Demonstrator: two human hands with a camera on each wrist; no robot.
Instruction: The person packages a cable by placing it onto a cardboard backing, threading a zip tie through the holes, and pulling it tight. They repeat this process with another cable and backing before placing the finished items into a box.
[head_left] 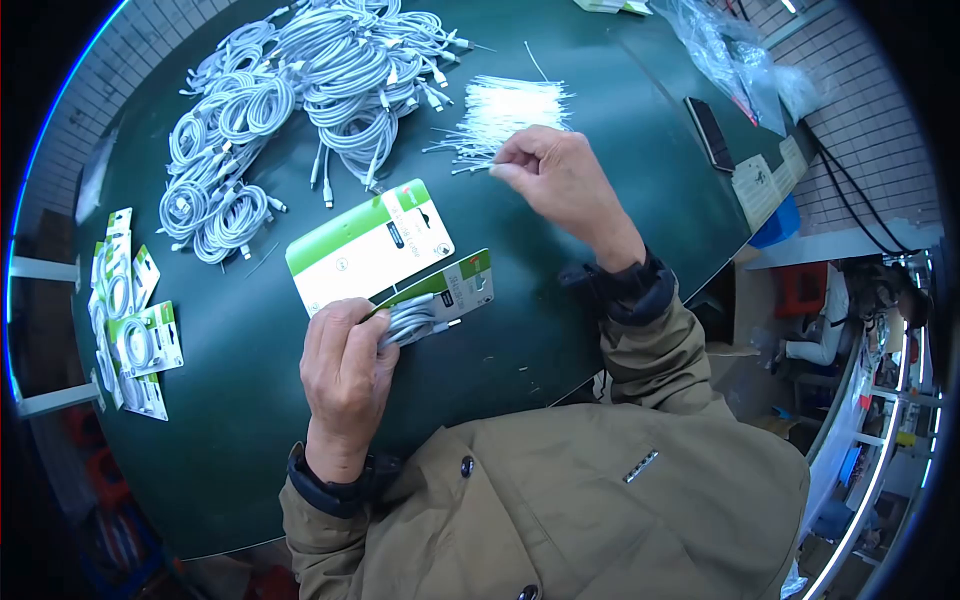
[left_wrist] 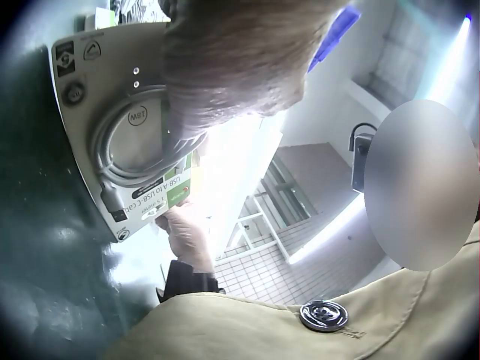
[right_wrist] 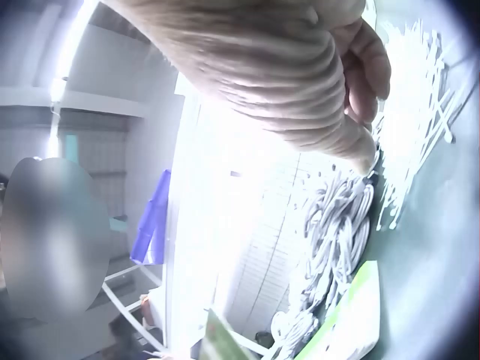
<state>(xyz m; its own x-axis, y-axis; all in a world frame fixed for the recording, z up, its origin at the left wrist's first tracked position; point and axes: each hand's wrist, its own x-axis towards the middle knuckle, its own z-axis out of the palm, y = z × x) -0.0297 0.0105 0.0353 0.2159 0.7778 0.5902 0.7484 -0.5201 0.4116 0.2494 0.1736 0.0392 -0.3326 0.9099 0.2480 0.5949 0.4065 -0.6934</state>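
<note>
My left hand [head_left: 345, 365] grips a green-and-white cable card [head_left: 468, 285] with a coiled grey USB cable [head_left: 408, 318] lying against it. In the left wrist view the cable loop [left_wrist: 112, 142] rests on the card's printed face, its USB plug [left_wrist: 112, 199] near one edge. My right hand [head_left: 565, 180] is at the near edge of a pile of white cable ties [head_left: 515, 105]. Its thumb and forefinger come together on the end of one tie, the other fingers curled in. Beneath the held card, a stack of flat cards [head_left: 365, 250] lies on the table.
A large heap of coiled grey cables [head_left: 340, 70] covers the far left of the green table [head_left: 230, 400]. Several carded cables [head_left: 140, 340] lie at the left edge. To the right are a phone [head_left: 708, 133], clear plastic bags [head_left: 735, 70] and a paper slip [head_left: 757, 190].
</note>
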